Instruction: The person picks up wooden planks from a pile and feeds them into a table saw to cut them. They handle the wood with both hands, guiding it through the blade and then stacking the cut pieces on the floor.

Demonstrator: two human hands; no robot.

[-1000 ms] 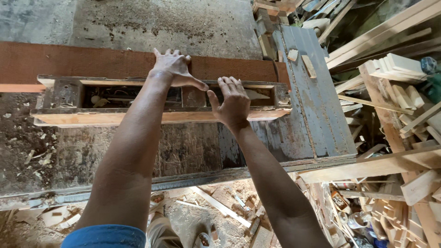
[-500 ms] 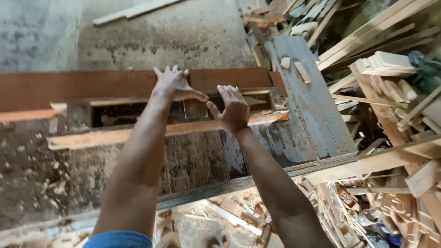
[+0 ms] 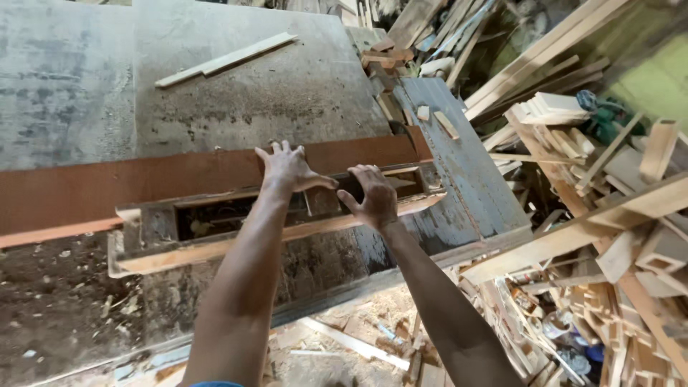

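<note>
Both hands are working a long reddish-brown board that is standing on edge against the raised guide of a woodworking machine. The left hand is lying spread and flat, fingers splayed over the board's top edge and face, pressing rather than gripping; nothing is closed inside it. The right hand is sitting just beside it to the right, palm down, fingers half curled over the wooden frame in front of the board, thumb pointing back toward the left hand. It is touching wood, but whether it is actually clasping anything I cannot tell.

As for progress, my judgement is that the pass is partway through: most of the board is stretching away to the left of the hands, while only a short end is showing past them on the right, near the blue-grey metal table. Its far-left end is running out of view, so how much length remains is unclear.

The board is lying directly under the left palm and just behind the right hand's fingers, both in contact or nearly so. A pale thin strip is resting well apart on the grey bed behind. Offcuts are piling up to the right, and sawdust is covering the floor below.
</note>
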